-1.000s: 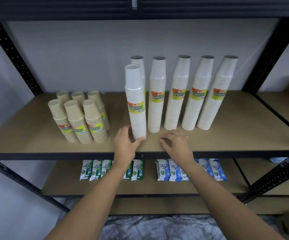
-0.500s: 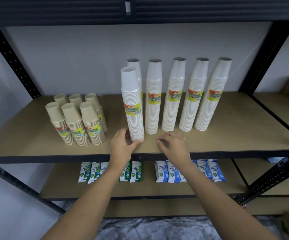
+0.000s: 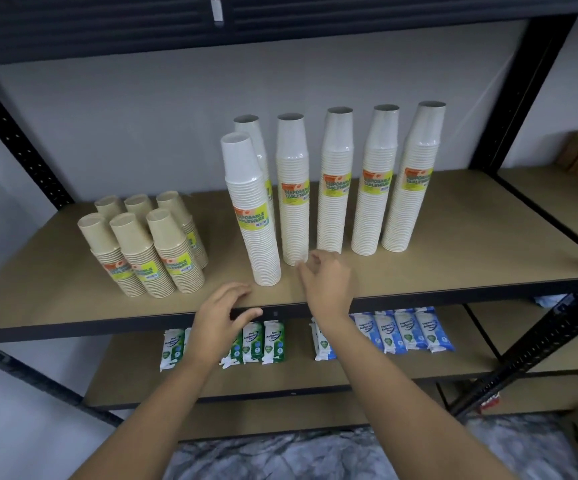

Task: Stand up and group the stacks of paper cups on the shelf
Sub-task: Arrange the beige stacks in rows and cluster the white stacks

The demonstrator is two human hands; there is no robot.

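Left hand [image 3: 225,313] nearest, slack and empty at the shelf [image 3: 453,271] edge, right hand [image 3: 329,282] loosely curled, holding nothing, by the second white stack [image 3: 292,192] foot; front white stack [image 3: 252,216] upright between them, nearer left fingers, just beyond.

Matt wooden shelf [image 3: 453,258], paper cups [image 3: 259,216]

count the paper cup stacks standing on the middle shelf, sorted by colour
tall white paper cup stacks: 6
short tan paper cup stacks: 6
total: 12 stacks, all upright
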